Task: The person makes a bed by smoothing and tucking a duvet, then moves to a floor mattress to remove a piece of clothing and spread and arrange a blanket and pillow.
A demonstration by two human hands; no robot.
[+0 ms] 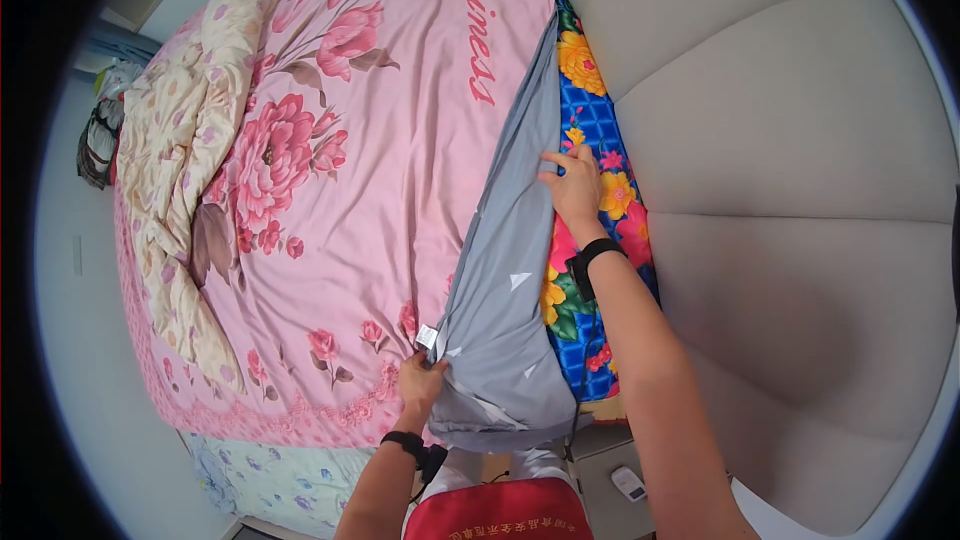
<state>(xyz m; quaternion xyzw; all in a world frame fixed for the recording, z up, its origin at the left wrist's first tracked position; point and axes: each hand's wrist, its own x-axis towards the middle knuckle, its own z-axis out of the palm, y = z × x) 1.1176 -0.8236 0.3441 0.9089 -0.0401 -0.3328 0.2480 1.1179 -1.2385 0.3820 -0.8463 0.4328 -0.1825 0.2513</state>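
A pink floral bed cover (390,170) with red lettering spreads over the bed. Along its right side lies a strip of grey cloth (510,250) with small white triangles; I cannot tell whether it is the cover's underside. At the near end of their shared edge, beside a white label (427,336), my left hand (420,382) is closed on the grey cloth's edge. Farther up, my right hand (577,190) reaches over the outer border of the grey cloth. Its thumb and index finger are apart, with their tips on the fabric. Beneath it shows a blue quilted mattress (585,110) with bright flowers.
A padded beige headboard (780,140) rises along the right. A cream patterned quilt (185,130) lies bunched at the left. Near my legs are a pale floral cloth (280,480) and a white remote-like device (628,483). A dark cable (577,410) hangs by the bed's near edge.
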